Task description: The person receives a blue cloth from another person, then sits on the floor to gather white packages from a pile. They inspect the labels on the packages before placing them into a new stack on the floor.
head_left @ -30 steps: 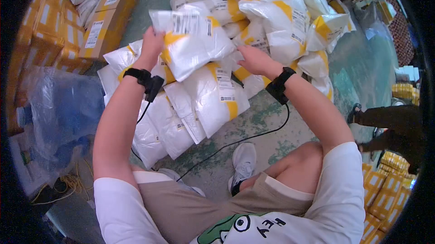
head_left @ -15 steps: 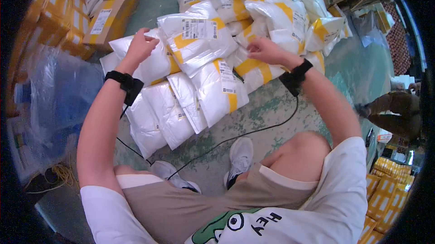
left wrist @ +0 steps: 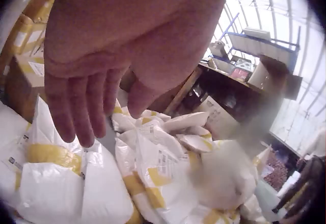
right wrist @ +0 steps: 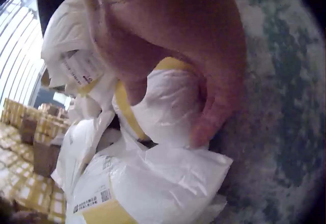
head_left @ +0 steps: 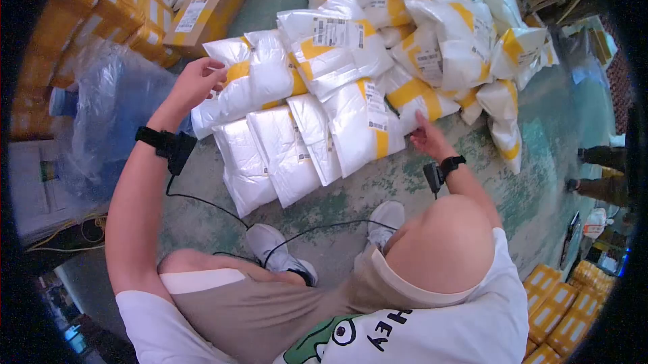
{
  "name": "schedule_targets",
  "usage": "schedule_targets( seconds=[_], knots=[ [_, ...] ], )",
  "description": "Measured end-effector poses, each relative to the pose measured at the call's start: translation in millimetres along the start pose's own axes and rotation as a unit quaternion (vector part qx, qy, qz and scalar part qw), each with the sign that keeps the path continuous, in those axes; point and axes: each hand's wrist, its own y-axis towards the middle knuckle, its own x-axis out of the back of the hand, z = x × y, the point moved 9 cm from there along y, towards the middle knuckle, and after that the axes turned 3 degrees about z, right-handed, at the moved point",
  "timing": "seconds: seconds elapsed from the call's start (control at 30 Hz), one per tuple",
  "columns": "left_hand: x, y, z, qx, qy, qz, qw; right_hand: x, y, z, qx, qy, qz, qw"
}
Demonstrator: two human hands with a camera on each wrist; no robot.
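White plastic mailing bags with yellow bands lie in overlapping rows on the floor. My left hand (head_left: 196, 84) is at the left end of the upper row, fingers loosely bent and holding nothing. In the left wrist view its fingers hang down over a yellow-banded bag (left wrist: 53, 155). A labelled bag (head_left: 334, 46) lies on top of the rows. My right hand (head_left: 432, 138) is low at the right side, beside a yellow-banded bag (head_left: 424, 102). The right wrist view shows its thumb and fingers spread at that bag's end (right wrist: 170, 99).
A heap of similar bags (head_left: 452, 33) stands at the back right. Taped cartons (head_left: 121, 9) and a long brown box (head_left: 209, 9) are at the left, with a plastic-wrapped blue container (head_left: 111, 104) nearer. A black cable (head_left: 324, 227) crosses the floor by the shoes. Cartons (head_left: 557, 310) stand at the right.
Both hands held the labelled bag, then let it go on top of the rows. My left hand has drawn back to the left, and my right hand has moved down toward the right-side bag.
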Motion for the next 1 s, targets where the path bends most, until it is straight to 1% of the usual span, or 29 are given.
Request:
schedule_targets(
  seconds=[0.03,0.07,0.1,0.13,0.17,0.2,0.23,0.27,0.33,0.37,0.43,0.5,0.53,0.6,0.63,0.67,0.7,0.73,0.8,0.83,0.87,0.9,0.93,0.97,1.0],
  knots=[
    [1.4,-3.6,3.4,-0.005,0.023,0.007,1.0,-0.3,0.8,-2.1,-0.003,0.003,0.005,1.0],
    [6.0,-7.5,7.9,-0.003,0.027,0.003,1.0,3.7,1.0,-0.2,-0.023,-0.019,0.0,1.0],
    [12.2,-13.7,15.5,0.015,0.039,-0.019,0.999,4.4,-3.2,-1.5,-0.045,-0.042,-0.007,0.998],
    [19.0,-18.4,22.9,0.031,0.05,-0.041,0.997,1.2,-6.4,-0.2,-0.046,-0.042,-0.003,0.998],
    [24.9,-19.8,33.5,0.033,0.051,-0.043,0.997,1.0,-10.5,6.3,-0.029,-0.092,-0.018,0.995],
    [37.4,-19.8,48.4,0.036,0.11,-0.066,0.991,-0.8,-13.2,13.7,-0.01,-0.142,-0.032,0.989],
    [48.8,-20.0,59.8,0.038,0.168,-0.091,0.981,-5.8,-13.2,17.8,-0.008,-0.144,-0.028,0.989],
    [54.0,-19.9,74.4,0.04,0.167,-0.095,0.98,-9.0,-14.2,19.4,-0.011,-0.162,-0.03,0.986],
    [56.4,-23.5,104.0,0.108,0.222,-0.071,0.967,-15.1,-15.5,19.9,-0.013,-0.184,-0.03,0.982],
    [58.3,-24.8,113.3,0.11,0.22,-0.074,0.966,-16.0,-16.8,20.7,-0.007,-0.207,-0.042,0.977],
    [58.6,-28.8,117.8,0.111,0.269,-0.07,0.954,-16.1,-12.4,21.1,0.0,-0.231,-0.054,0.972],
    [57.1,-27.8,119.1,0.115,0.277,-0.068,0.951,2.8,1.8,3.7,-0.05,-0.248,-0.131,0.958],
    [56.0,-27.1,118.7,0.118,0.286,-0.065,0.949,4.5,7.9,-4.3,-0.05,-0.248,-0.132,0.959],
    [52.2,-24.7,115.0,0.119,0.304,-0.051,0.944,7.1,14.2,6.2,0.127,-0.239,-0.154,0.95],
    [47.7,-21.8,112.0,0.12,0.319,-0.039,0.939,13.9,27.6,-4.5,0.128,-0.237,-0.158,0.95],
    [44.4,-21.7,110.1,0.115,0.318,-0.037,0.94,20.5,34.9,2.2,0.235,-0.246,-0.189,0.921],
    [42.5,-22.1,108.8,0.104,0.323,-0.044,0.94,27.3,28.3,15.9,0.338,-0.254,-0.219,0.879],
    [40.5,-21.1,105.6,0.093,0.327,-0.05,0.939,32.6,26.4,21.5,0.339,-0.256,-0.228,0.876],
    [37.6,-18.6,101.3,0.074,0.317,-0.042,0.945,43.4,37.6,10.9,0.22,-0.235,-0.249,0.914],
    [36.2,-17.7,103.7,0.064,0.311,-0.039,0.947,35.5,18.3,23.1,0.218,-0.239,-0.254,0.911],
    [37.8,-11.5,114.6,0.061,0.31,-0.044,0.948,9.5,-8.7,40.3,0.19,-0.166,-0.175,0.952],
    [34.2,-13.4,110.9,0.061,0.304,-0.041,0.95,-13.3,-25.7,49.4,0.158,-0.09,-0.094,0.979],
    [35.0,-19.2,103.4,0.073,0.278,-0.038,0.957,-17.6,-27.0,55.6,0.157,-0.036,-0.075,0.984],
    [34.5,-22.4,101.8,0.086,0.251,-0.035,0.963,-22.2,-33.4,65.2,0.156,-0.04,-0.076,0.984],
    [33.7,-19.4,102.9,0.081,0.266,-0.03,0.96,-27.1,-41.1,71.5,0.139,-0.008,-0.072,0.988]
  ],
)
